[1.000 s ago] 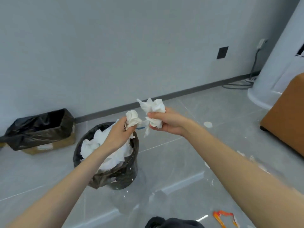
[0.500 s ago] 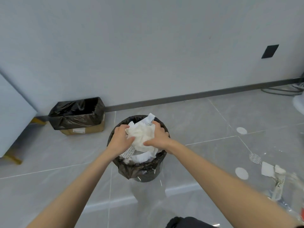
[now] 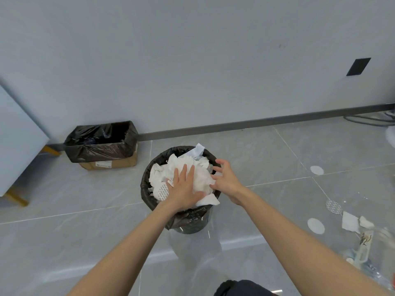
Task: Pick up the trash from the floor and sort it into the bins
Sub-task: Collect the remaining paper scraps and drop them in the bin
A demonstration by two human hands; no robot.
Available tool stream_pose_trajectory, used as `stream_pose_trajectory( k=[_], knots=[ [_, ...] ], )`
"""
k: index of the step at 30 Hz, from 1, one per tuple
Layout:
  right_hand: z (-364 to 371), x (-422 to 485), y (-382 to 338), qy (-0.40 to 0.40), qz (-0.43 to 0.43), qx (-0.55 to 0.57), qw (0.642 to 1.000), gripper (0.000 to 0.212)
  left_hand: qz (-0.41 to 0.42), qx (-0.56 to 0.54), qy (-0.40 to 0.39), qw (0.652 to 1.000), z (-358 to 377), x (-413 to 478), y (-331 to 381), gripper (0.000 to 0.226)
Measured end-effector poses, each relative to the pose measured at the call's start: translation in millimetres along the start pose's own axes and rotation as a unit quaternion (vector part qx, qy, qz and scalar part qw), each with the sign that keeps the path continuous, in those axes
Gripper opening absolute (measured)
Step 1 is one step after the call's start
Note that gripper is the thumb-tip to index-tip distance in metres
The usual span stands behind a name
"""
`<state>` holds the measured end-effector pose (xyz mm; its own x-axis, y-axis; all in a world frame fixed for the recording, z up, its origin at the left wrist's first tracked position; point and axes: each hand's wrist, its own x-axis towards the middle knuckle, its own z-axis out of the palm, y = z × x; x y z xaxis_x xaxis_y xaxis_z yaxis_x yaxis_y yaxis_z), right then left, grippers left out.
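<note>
A round bin with a black liner (image 3: 147, 178) stands on the grey floor, heaped with crumpled white tissue paper (image 3: 201, 178). My left hand (image 3: 183, 189) lies flat on the heap, fingers straight, pressing the paper down. My right hand (image 3: 224, 178) hovers at the bin's right rim with fingers spread and empty. A cardboard box lined with a black bag (image 3: 102, 142) sits by the wall to the left. White paper scraps (image 3: 350, 222) and round white discs (image 3: 316, 225) lie on the floor at the right.
A pale cabinet on gold legs (image 3: 19, 133) stands at the far left. Clear plastic wrapping and torn bits (image 3: 365, 248) lie at the lower right. Cables (image 3: 369, 119) run along the baseboard at the far right.
Both hands carried tissue wads to the round bin and let them go. The left hand now presses flat on the heap; the right hand has opened.
</note>
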<state>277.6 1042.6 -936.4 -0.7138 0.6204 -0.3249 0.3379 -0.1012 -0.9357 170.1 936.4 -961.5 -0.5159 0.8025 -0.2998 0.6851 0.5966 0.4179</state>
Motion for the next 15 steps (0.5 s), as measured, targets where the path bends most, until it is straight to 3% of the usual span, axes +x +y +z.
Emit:
stream_pose_trajectory(
  k=[3, 6, 9, 15],
  knots=[
    [-9.3, 0.2, 4.8, 0.036, -0.006, 0.008, 0.999, 0.065, 0.002, 0.047, -0.018, 0.999, 13.0, 6.5, -5.5, 0.085],
    [-19.1, 2.7, 15.0, 0.106, -0.03, -0.053, 0.992, 0.048, 0.001, 0.126, -0.033, 0.991, 23.9, 13.2, -10.5, 0.074],
    [-27.0, 2.2, 24.0, 0.157, -0.046, -0.138, 0.977, 0.043, -0.018, 0.187, -0.06, 0.98, 32.1, 23.5, -13.6, 0.067],
    [-22.4, 4.3, 33.9, 0.134, -0.072, -0.212, 0.965, 0.029, -0.045, 0.243, -0.141, 0.959, 40.8, 50.6, -14.7, 0.065]
  ],
)
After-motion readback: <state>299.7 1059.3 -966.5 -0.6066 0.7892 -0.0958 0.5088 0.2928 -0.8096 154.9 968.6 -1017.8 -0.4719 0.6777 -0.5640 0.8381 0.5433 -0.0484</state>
